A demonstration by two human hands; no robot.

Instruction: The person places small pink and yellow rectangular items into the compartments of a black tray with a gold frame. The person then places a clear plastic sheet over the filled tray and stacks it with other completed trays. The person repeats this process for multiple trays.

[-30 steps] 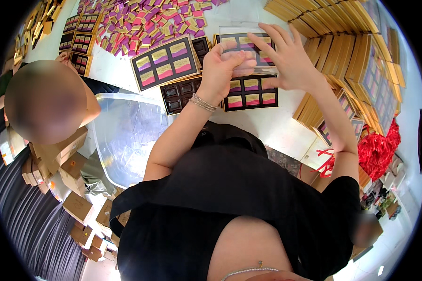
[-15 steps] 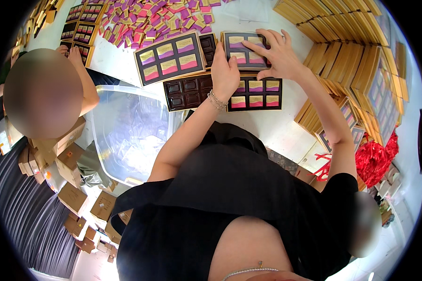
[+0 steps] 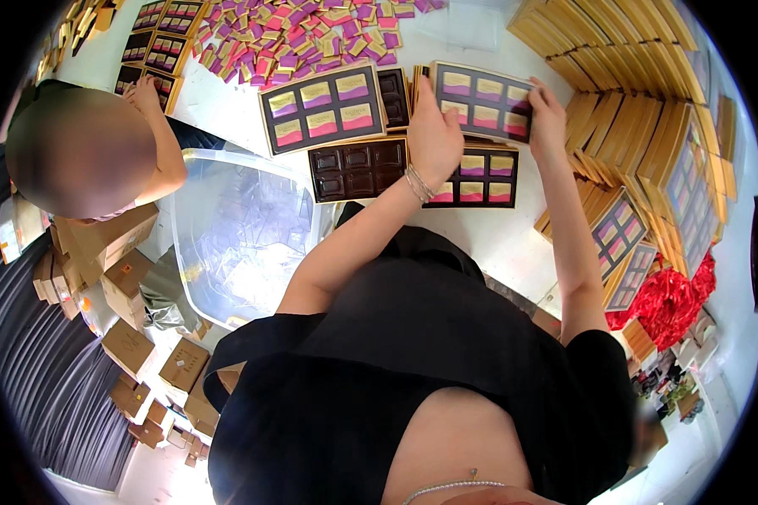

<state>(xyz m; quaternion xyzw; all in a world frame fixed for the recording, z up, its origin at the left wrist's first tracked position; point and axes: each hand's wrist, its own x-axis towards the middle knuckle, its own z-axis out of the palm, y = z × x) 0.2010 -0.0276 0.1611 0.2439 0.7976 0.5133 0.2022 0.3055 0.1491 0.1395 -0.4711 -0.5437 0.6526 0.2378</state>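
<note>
Between my two hands is a flat box [image 3: 488, 87] with a gold rim, holding several chocolate squares wrapped in gold, purple and pink. My left hand [image 3: 435, 139] grips its left edge, and my right hand [image 3: 549, 118] closes on the right edge. The box is slightly tilted above the table. Below it lies another filled box [image 3: 494, 178], partly covered by my left hand and wrist. A dark brown moulded tray [image 3: 358, 168] with bare hollows lies left of that. Farther left, a filled box [image 3: 322, 109] rests at an angle beside a second brown tray [image 3: 393, 97].
Loose wrapped squares [image 3: 303, 38] are heaped at the far side. Stacked gold-edged boxes [image 3: 619, 109] line the right, with red shredded paper [image 3: 667, 299] nearby. A clear plastic tub [image 3: 244, 227] stands at left, next to another person [image 3: 156, 126] working among filled boxes [image 3: 162, 52].
My right hand has moved from the top face of the box to its right edge. The box has turned slightly and shows more of its squares. The whole view has shifted a little.
</note>
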